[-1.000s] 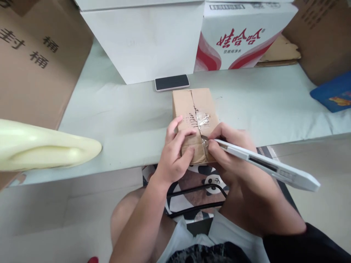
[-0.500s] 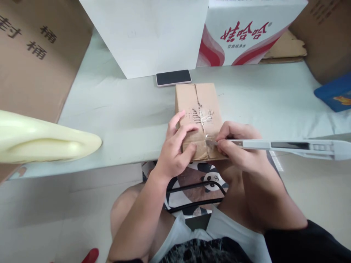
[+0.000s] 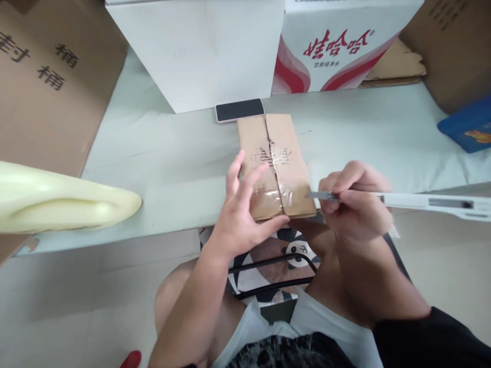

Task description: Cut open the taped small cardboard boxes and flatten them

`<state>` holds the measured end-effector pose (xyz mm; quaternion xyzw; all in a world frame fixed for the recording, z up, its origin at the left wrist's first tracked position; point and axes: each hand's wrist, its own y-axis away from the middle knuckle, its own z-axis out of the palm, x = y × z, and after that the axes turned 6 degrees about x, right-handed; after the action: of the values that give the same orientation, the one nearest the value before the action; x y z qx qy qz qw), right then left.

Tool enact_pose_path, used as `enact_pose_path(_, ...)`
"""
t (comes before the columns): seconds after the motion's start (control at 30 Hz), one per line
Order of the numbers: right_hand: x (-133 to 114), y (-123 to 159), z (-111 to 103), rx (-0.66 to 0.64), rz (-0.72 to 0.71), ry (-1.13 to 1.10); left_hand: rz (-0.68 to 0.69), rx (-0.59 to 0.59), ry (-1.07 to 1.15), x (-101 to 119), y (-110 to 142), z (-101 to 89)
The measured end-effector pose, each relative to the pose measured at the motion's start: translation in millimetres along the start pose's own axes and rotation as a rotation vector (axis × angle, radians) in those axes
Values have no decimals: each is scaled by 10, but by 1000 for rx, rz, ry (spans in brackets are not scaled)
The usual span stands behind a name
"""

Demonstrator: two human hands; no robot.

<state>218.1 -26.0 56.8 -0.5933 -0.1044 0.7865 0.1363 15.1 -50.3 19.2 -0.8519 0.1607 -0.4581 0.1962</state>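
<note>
A small brown cardboard box (image 3: 293, 158) lies on the pale green cloth, its top seam crossed by clear tape near the close end. Along that seam the flaps show a narrow gap. My left hand (image 3: 240, 220) is at the box's left near corner, fingers spread and thumb stretched along the near edge. My right hand (image 3: 356, 199), to the right of the box, grips a white utility knife (image 3: 418, 201) close to its blade. The bare blade points left, its tip by the box's right edge.
Behind the box lies a phone (image 3: 240, 110), with a plain white carton (image 3: 207, 56) and a red-and-white carton (image 3: 330, 56) beyond. A pale yellow object (image 3: 69, 197) juts in from the left. At far right sits a blue package (image 3: 468, 125).
The knife has left the tape at the seam and moved right with my right hand. My left hand's fingers have spread and its thumb slid to the near edge; the box has shifted slightly left.
</note>
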Motion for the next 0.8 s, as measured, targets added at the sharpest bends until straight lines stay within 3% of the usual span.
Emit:
enact_pose_path(0.13,104,-90,-30,243,-88,-36,-134,205,98,-179,-47,-71)
enact_pose_path(0.23,124,-135,-50,261,-84,39,-227,429,100,-316,-83,-141)
enact_pose_path(0.3,129,-141,-58,262,-98,74,-198,486,86,-378,-95,-196)
enact_pose_path(0.47,169,-79,-87,227,-66,232,49,211,54,-398,-90,-292)
enact_pose_path(0.67,196,33,-77,34,-114,521,43,12,71,-228,-92,-200)
enact_pose_path(0.8,113,42,-12,-132,-38,550,12,3,31,-133,-86,-137)
